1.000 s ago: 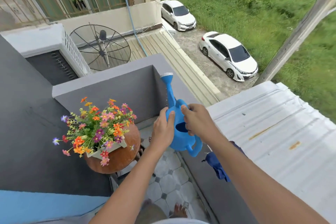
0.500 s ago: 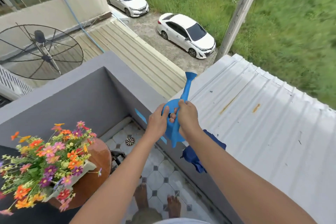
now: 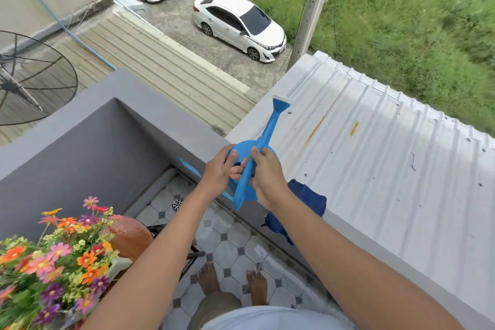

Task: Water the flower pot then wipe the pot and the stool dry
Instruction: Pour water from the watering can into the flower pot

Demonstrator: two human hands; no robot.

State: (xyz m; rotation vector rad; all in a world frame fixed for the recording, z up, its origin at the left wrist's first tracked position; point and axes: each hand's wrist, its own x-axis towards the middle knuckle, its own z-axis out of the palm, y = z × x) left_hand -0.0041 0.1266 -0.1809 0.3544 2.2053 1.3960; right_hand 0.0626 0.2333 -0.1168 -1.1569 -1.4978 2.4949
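Note:
Both my hands hold a blue watering can [image 3: 263,139] over the grey balcony wall [image 3: 198,126], its spout pointing away toward the metal roof. My left hand [image 3: 218,170] grips the can's left side and my right hand [image 3: 267,169] grips it by the handle. A dark blue cloth [image 3: 308,197] lies draped over the wall top just under my right forearm. At the lower left stands the flower pot [image 3: 120,266] full of orange, pink and purple flowers [image 3: 53,257], on a round brown stool [image 3: 131,236] whose top looks wet.
The balcony floor [image 3: 233,246] is tiled, with a round drain [image 3: 177,203] in the corner, and my bare feet stand on it. A corrugated metal roof [image 3: 375,169] lies beyond the wall on the right. Cars, grass and a satellite dish [image 3: 32,80] are below.
My view has swung right, so the flowers have slid to the lower left. Both hands have carried the can from beside the flowers over to the wall top, its spout now aimed outward.

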